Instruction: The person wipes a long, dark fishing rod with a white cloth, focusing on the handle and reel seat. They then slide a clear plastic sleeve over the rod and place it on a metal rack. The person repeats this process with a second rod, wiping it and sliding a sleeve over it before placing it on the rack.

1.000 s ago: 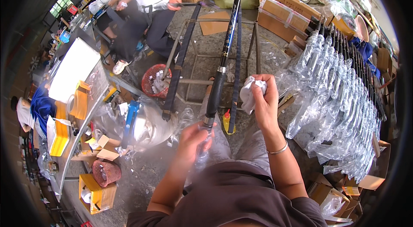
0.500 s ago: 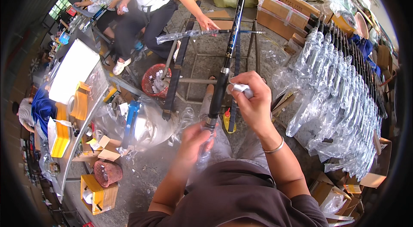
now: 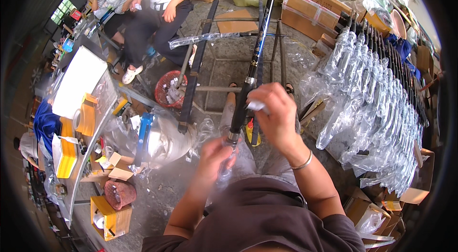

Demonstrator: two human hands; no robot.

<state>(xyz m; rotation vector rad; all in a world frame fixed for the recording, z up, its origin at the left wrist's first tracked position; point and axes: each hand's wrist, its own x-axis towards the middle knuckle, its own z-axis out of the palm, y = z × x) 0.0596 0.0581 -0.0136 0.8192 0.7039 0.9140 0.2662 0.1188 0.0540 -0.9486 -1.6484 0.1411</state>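
Note:
My left hand (image 3: 214, 155) is closed round the lower end of a black fishing rod (image 3: 242, 106), just below a silver ring. The rod slants up and away from me, with its far end near the top of the view. My right hand (image 3: 276, 116), somewhat blurred, pinches a wad of white cloth or tissue (image 3: 256, 106) beside the rod's black grip. Whether the wad touches the grip I cannot tell. Beyond the hands, a second rod in a clear plastic sleeve (image 3: 205, 38) lies across a metal stand (image 3: 198, 66) with black-wrapped bars.
Many sleeved rods (image 3: 367, 104) lean in a row at the right. A red basket (image 3: 170, 90) with scraps stands left of the stand. Two people sit at the far left, one with a hand (image 3: 170, 12) near the lap. Cardboard boxes (image 3: 310, 13) and a workbench (image 3: 90, 142) flank the area.
My right hand has shifted slightly up and left with the white wad, closer to the rod. The co-worker's hand has drawn back from the sleeved rod on the stand.

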